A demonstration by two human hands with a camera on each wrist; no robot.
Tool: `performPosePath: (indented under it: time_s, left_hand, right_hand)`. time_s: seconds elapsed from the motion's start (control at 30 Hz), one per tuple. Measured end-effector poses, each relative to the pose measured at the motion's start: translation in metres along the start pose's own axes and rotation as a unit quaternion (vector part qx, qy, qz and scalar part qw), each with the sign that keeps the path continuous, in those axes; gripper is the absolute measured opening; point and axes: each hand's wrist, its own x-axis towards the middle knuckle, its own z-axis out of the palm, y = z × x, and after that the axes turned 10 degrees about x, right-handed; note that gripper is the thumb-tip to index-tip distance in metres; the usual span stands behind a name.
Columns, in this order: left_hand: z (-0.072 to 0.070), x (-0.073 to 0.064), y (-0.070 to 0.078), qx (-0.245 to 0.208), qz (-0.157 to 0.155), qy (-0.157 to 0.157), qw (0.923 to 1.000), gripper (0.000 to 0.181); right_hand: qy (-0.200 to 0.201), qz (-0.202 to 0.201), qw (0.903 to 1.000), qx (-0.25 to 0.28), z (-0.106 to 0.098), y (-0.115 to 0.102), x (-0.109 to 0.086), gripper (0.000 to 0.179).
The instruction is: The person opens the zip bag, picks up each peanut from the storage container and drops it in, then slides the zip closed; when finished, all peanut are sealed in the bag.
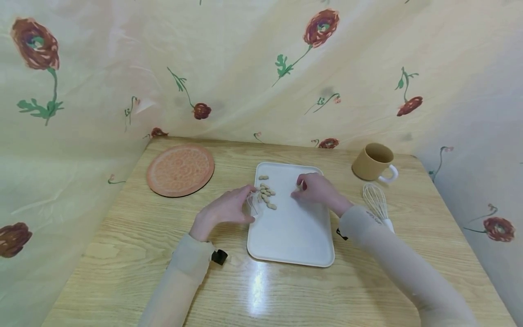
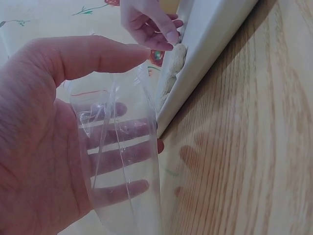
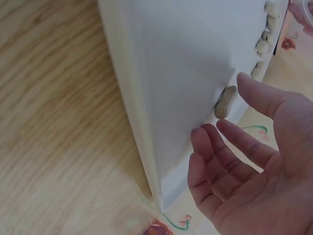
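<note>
My left hand [image 1: 230,206] holds a clear plastic bag [image 2: 122,147] with a red line near its top. Its thumb is on the near side and the fingers show through the film. The bag is beside the left rim of the white tray [image 1: 292,231]. Over the middle of the tray, my right hand [image 1: 316,187] has a peanut [image 3: 225,102] between thumb and index fingertips, close to the tray surface. Its other fingers are bent. Several peanuts [image 1: 264,192] lie along the tray's left side, near the bag, with another peanut [image 1: 263,177] farther back.
A round orange patterned mat [image 1: 180,170] lies at the table's back left. To the right of the tray are a tan mug [image 1: 369,162] with a white handle and a whisk [image 1: 376,202], partly behind the right sleeve. Flowered cloth [image 1: 233,68] hangs behind the wooden table [image 1: 135,245].
</note>
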Motion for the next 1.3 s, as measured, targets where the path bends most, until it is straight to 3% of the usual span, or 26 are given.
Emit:
performPosePath:
  time_s: [0.4,0.63,0.8,1.03,1.17,1.3]
  left_hand:
    - [0.0,0.0,0.001,0.001,-0.009,-0.001,1.0,0.081]
    - [0.0,-0.001,0.003,0.001,-0.001,0.001,1.0,0.081]
    - [0.0,0.0,0.003,0.01,-0.001,0.001,0.9999,0.082]
    - [-0.001,0.0,0.004,0.015,0.0,-0.001,0.9999,0.082]
    - [-0.001,0.0,0.004,0.019,0.006,0.0,0.9998,0.083]
    - [-0.001,-0.001,0.005,0.015,0.014,0.002,0.9998,0.084]
  right_hand:
    - [0.013,-0.037,0.9988,-0.029,0.008,-0.002,0.003,0.025]
    - [0.031,-0.099,0.9936,-0.045,0.006,-0.012,-0.005,0.024]
    - [0.039,-0.17,0.984,-0.035,0.005,-0.026,-0.015,0.022]
    - [0.05,-0.272,0.9609,0.004,0.011,-0.05,-0.031,0.024]
    - [0.038,-0.3,0.9527,0.034,0.018,-0.062,-0.034,0.024]
    - [0.021,-0.31,0.9498,0.032,0.025,-0.07,-0.034,0.025]
